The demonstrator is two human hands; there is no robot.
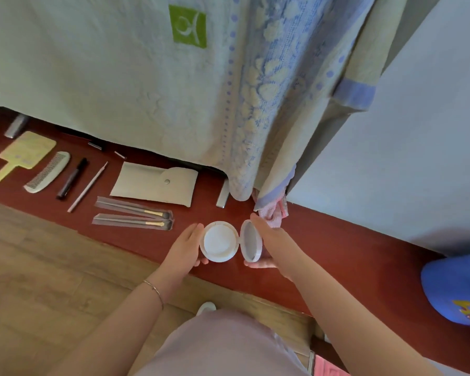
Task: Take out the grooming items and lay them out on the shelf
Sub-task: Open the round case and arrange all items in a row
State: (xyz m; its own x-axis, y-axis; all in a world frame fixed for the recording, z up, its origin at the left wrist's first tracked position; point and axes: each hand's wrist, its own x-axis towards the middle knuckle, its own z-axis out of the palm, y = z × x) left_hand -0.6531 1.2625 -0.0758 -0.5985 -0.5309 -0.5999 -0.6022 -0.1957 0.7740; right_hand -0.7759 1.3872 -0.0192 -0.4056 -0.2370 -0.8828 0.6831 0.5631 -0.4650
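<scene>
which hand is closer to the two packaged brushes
Left. The left hand holds the compact's base just right of the packaged brushes; the right hand holds the lid on the compact's far side.

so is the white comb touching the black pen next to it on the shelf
Apart. The head view shows a strip of bare red-brown shelf between the white plastic comb and the black pen along their whole length.
</scene>
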